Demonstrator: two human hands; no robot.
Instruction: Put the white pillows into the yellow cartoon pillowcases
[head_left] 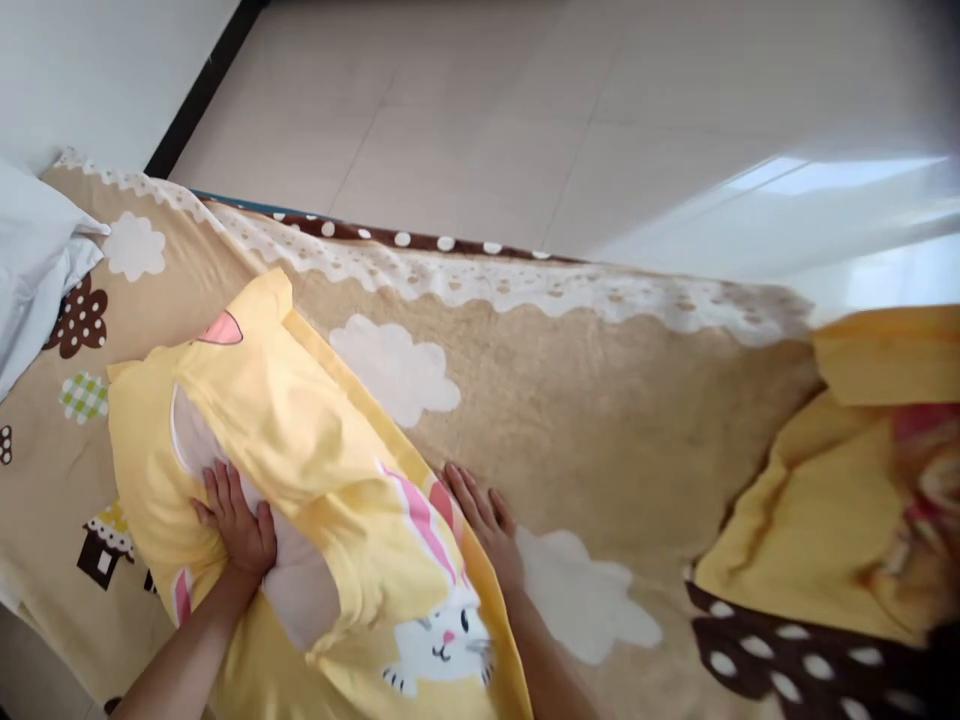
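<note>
A yellow pillow [300,430] printed with a white rabbit and pink ears lies at a slant on a tan bedsheet [570,420]. My left hand [238,522] presses flat on the pale patch in the pillow's middle, fingers spread. On the pillow's right side, my right hand [486,530] rests palm down by the edge, its fingers stretched out on or just above the sheet. Part of that hand's left side is hidden by the pillow's border. Soft creases run across the pillow cover between the two hands.
At right lies another yellow cloth item [810,510], blurred, with a brown polka-dot cloth [795,650] under it. White fabric [37,250] sits at far left. Beyond the bed's lace-patterned edge [480,280] is a tiled floor [465,130], with a white wall [105,70] at upper left.
</note>
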